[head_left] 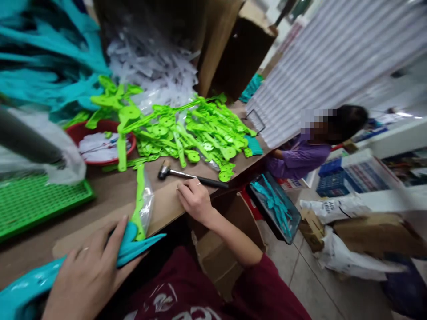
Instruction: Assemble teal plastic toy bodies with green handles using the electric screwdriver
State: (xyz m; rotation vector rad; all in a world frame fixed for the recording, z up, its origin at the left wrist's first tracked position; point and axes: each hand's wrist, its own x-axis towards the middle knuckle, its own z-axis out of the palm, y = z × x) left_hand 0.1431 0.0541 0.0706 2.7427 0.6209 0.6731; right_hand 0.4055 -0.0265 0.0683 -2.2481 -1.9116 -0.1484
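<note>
Long turquoise moulded-plastic piece by flat brown cardboard; likely light, stiff, slick; hold behind its pointed end, where your left hand grasps it. Lime-green flat plastic strip at that end. Your right hand curls; contents: cannot tell.

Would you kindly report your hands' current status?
Left hand gripping turquoise plastic piece. Right hand at cardboard strip, grip unclear. Hammer close by right hand.

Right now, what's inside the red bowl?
The red bowl holds white pieces with something thin and dark on them. They cover its bottom, so that can't be seen.
</note>
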